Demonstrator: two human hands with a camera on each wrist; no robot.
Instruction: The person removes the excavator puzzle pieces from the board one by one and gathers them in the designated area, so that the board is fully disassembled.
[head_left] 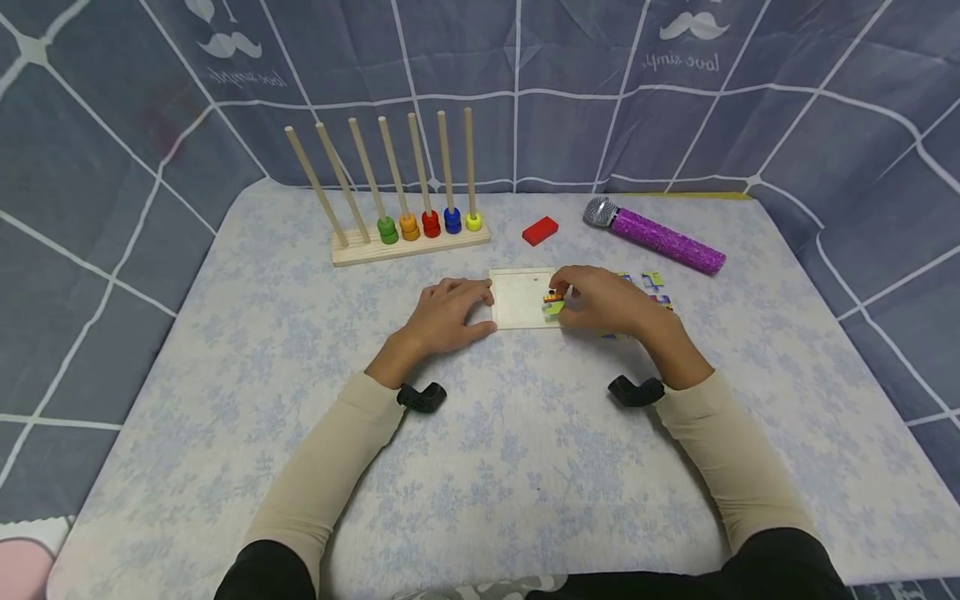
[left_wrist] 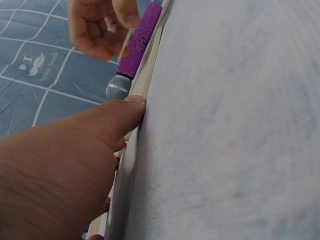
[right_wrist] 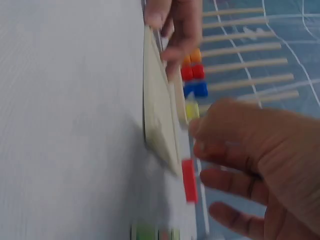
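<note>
A shallow pale wooden puzzle tray [head_left: 517, 300] lies on the table between both hands. My left hand [head_left: 448, 317] grips its left side, fingers at the upper edge and thumb near the lower corner; in the left wrist view the thumb [left_wrist: 127, 112] presses along the edge. Over the tray's right end, my right hand [head_left: 606, 302] pinches a small colourful puzzle piece [head_left: 553, 307], green with red and yellow. Seen from the left wrist, that piece is a thin edge between thumb and fingers. Several more puzzle pieces [head_left: 652, 280] lie beyond the right hand, partly hidden by it.
Behind the left hand stands a wooden peg rack [head_left: 412, 243] with coloured rings on upright rods. A red block [head_left: 540, 231] lies behind the tray. To its right rests a purple glittery microphone [head_left: 667, 240]. A dark grid-patterned cloth [head_left: 480, 67] hangs behind the table.
</note>
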